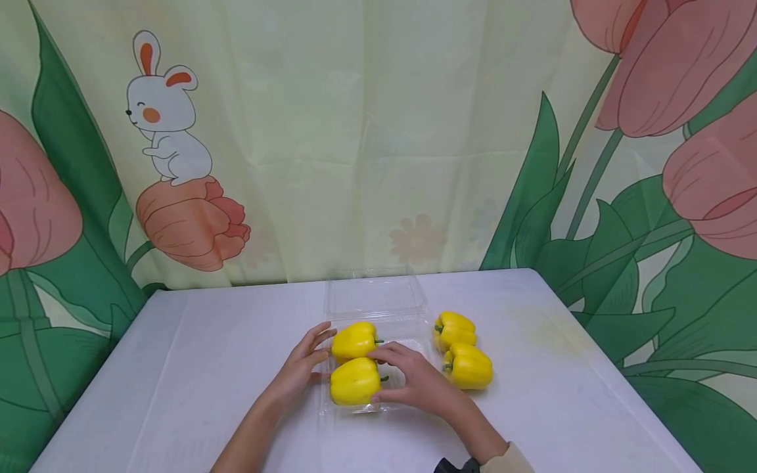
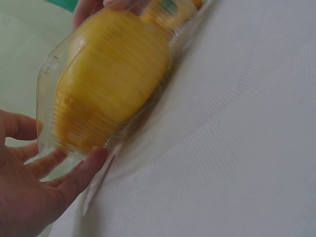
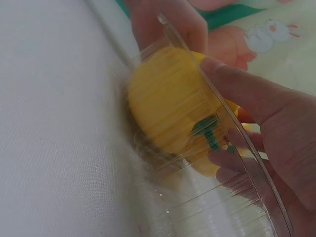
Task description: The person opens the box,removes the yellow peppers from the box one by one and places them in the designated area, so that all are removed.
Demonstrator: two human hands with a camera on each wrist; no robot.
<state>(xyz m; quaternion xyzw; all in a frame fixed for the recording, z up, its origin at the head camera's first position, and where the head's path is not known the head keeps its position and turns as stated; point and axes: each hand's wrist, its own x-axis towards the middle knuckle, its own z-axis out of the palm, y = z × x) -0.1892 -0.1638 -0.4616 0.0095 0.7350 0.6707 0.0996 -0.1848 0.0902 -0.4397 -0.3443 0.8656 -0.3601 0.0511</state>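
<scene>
Two yellow bell peppers lie on their sides in the left half of a clear plastic clamshell box, stems to the right. My right hand holds the front bell pepper at its stem end, thumb low on the near side and fingers over the far side. The rear bell pepper lies just behind it. My left hand has its fingers spread against the box's left wall, and in the left wrist view the fingertips touch the clear plastic beside a pepper.
The box's lid lies folded back toward the curtain. Right of the box, two more bell peppers, a far one and a nearer one, lie on the white tablecloth.
</scene>
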